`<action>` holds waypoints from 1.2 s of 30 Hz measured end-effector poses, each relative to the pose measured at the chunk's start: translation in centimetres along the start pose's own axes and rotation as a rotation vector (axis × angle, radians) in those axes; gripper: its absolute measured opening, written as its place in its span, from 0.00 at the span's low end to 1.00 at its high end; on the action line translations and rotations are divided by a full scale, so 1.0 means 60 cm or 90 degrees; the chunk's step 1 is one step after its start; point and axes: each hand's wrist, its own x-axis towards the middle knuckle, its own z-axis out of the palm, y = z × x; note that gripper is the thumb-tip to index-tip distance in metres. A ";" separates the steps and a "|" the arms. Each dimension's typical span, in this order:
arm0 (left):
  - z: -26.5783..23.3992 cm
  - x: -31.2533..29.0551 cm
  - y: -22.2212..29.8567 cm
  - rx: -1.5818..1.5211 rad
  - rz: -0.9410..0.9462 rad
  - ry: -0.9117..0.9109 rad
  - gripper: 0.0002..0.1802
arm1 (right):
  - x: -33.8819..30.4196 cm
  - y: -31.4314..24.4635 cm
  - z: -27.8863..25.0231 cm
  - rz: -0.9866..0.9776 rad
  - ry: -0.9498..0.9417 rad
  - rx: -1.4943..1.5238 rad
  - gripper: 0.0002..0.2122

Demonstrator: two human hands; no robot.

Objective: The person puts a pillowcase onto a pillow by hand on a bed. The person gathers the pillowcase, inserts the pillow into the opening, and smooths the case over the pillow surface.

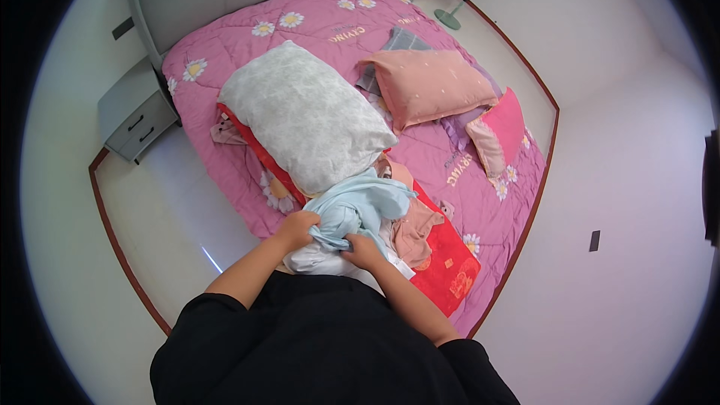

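1. Head view: the left hand (300,229) grips the bunched light-blue cloth (356,206) at its left side, fingers curled in.
2. The right hand (362,250) pinches the same cloth nearer the person's body.
3. This cloth lies against the near end of the pale grey pillow (307,112), above white fabric (313,259).
4. Red fabric (446,274) and peach cloth (412,234) lie rightward on the pink quilt (225,45).

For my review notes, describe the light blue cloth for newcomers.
On the pink floral bed, find the large whitish pillow. At its near end, the left hand and right hand hold a crumpled cloth, light blue, unlike the salmon cloth and white cloth beside it.
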 end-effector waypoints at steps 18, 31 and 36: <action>-0.004 -0.010 0.035 -0.078 -0.030 0.043 0.19 | 0.030 -0.025 -0.015 0.272 0.202 0.513 0.19; 0.050 0.094 -0.007 -0.098 0.028 0.048 0.17 | -0.062 0.000 -0.093 0.091 0.255 0.952 0.15; 0.064 0.108 0.011 -0.007 -0.043 0.002 0.11 | -0.110 0.031 -0.095 0.089 0.379 1.000 0.16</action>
